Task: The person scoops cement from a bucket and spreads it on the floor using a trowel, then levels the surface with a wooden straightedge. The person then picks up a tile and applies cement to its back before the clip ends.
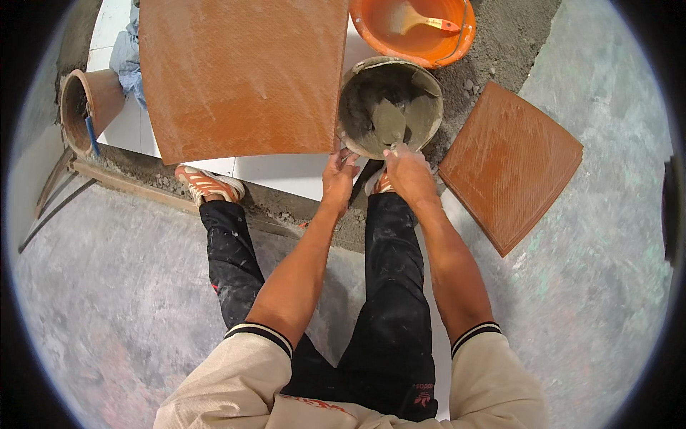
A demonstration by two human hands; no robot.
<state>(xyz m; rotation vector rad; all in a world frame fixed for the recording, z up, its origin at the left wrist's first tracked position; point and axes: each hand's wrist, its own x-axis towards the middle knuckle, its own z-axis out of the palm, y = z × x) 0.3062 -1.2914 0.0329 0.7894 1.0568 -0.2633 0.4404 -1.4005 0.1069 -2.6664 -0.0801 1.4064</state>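
Observation:
My right hand (411, 175) is closed round the handle of a trowel (389, 121), whose mortar-coated blade lies inside a round bucket (431, 89) of wet grey mortar. At the bucket's near left rim, my left hand (339, 180) has its fingers curled, apparently gripping that rim; the fingertips are partly hidden. Just beyond this hand is the near right corner of a large square reddish-brown tile (243, 79). The tile covers part of a white tiled surface (279, 174), and what supports it is hidden.
An orange basin (362, 32) with a brush (421, 21) stands beyond the bucket. Stacked brown tiles (511, 164) lie on the right. At far left are a tipped brown bucket (107, 96) and blue cloth (127, 61). A wooden strip (136, 184) edges the rubble near my feet.

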